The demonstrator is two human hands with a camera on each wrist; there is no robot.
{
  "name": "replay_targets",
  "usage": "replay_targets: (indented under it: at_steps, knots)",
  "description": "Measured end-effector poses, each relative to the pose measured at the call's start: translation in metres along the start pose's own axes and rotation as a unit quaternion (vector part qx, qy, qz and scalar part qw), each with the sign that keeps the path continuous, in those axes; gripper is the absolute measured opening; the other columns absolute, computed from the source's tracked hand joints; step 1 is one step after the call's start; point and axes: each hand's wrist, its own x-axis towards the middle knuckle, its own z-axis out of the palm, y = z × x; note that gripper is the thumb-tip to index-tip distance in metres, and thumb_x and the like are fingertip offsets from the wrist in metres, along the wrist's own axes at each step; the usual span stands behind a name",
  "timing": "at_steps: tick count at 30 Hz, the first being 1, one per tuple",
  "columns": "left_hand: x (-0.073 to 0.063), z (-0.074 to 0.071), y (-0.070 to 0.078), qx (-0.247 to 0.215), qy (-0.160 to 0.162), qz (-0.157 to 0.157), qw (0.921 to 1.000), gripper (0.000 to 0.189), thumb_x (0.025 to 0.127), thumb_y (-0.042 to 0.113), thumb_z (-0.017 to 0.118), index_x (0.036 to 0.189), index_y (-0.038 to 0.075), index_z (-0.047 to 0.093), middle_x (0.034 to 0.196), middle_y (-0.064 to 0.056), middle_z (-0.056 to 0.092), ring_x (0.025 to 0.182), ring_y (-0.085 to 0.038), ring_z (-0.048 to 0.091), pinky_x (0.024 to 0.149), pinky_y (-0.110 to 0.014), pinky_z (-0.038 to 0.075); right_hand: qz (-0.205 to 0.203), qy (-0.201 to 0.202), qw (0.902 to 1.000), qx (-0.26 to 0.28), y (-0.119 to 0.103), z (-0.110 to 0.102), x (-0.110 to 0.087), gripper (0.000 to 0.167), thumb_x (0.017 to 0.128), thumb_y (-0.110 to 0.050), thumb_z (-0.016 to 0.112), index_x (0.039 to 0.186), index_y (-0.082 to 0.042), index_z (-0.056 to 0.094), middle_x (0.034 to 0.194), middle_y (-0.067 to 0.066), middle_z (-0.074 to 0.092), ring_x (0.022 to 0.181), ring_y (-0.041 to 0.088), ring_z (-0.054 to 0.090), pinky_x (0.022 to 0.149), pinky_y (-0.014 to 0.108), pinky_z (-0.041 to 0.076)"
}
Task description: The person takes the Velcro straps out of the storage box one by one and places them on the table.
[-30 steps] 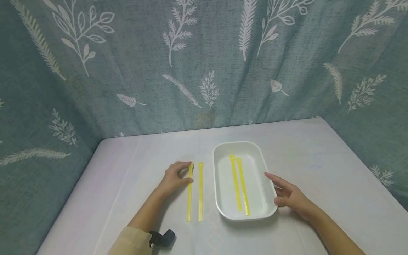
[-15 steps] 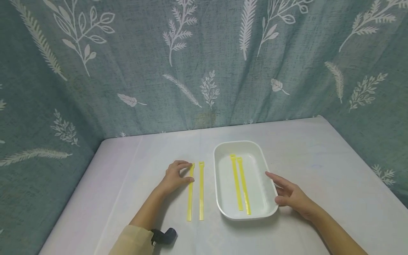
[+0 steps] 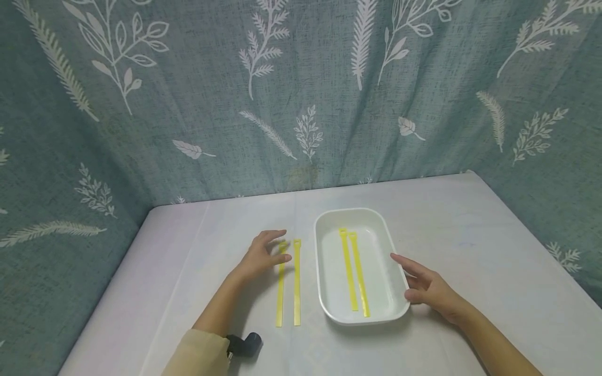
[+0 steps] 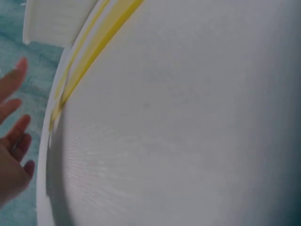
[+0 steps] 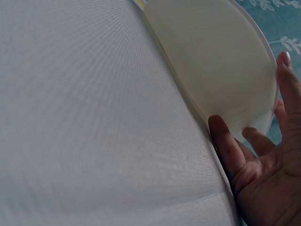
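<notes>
My left hand hovers over the upper end of a flat yellow cable strap, thumb and fingers spread apart with nothing between them. A second yellow strap, with a slotted head, lies parallel just to its right. Both also appear at the upper left of the left wrist view. Two more yellow straps, a left one and a right one, lie side by side inside a white tray. Against the tray's right side rests my right hand, its fingertips touching the rim and outer wall.
A white cloth covers the table. Patterned teal curtains stand behind it and at both sides. A dark wrist-worn device juts from the left wrist beside a beige sleeve.
My left hand has let go of the left strap's head and risen slightly, its thumb and fingers parting. The right hand, tray and straps stay where they were.
</notes>
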Motion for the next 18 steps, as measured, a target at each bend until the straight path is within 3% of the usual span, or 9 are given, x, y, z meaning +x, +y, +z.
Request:
replay_targets:
  at_steps: [8, 11, 18]
  knots:
    - [0.012, -0.005, 0.023, -0.048, -0.027, 0.034, 0.9979, 0.070, 0.080, 0.023, 0.076, 0.141, 0.007, 0.044, 0.143, -0.014, 0.039, 0.137, -0.036, 0.028, 0.110, -0.059, 0.023, 0.018, 0.006, 0.9998, -0.001, -0.001, 0.001, 0.001, 0.071, 0.088, -0.015, 0.067, 0.149, -0.012, 0.029, 0.154, 0.018, 0.021, 0.122, -0.001, 0.049, 0.088, 0.028, 0.051]
    - [0.018, -0.006, 0.033, -0.060, -0.032, 0.036, 0.9971, 0.070, 0.081, 0.024, 0.075, 0.141, 0.010, 0.043, 0.143, -0.012, 0.039, 0.137, -0.033, 0.029, 0.111, -0.057, 0.020, 0.034, 0.012, 0.9993, 0.005, -0.002, 0.001, 0.001, 0.071, 0.088, -0.015, 0.067, 0.149, -0.013, 0.029, 0.154, 0.025, 0.013, 0.121, -0.002, 0.049, 0.087, 0.029, 0.052]
    - [0.034, -0.007, 0.058, -0.071, -0.034, 0.058, 0.9953, 0.068, 0.082, 0.027, 0.075, 0.142, 0.018, 0.043, 0.140, -0.005, 0.044, 0.134, -0.026, 0.036, 0.113, -0.048, 0.022, 0.024, 0.010, 0.9997, 0.001, -0.002, 0.002, 0.000, 0.070, 0.089, -0.016, 0.066, 0.149, -0.013, 0.029, 0.151, 0.033, 0.008, 0.120, -0.003, 0.050, 0.083, 0.032, 0.054]
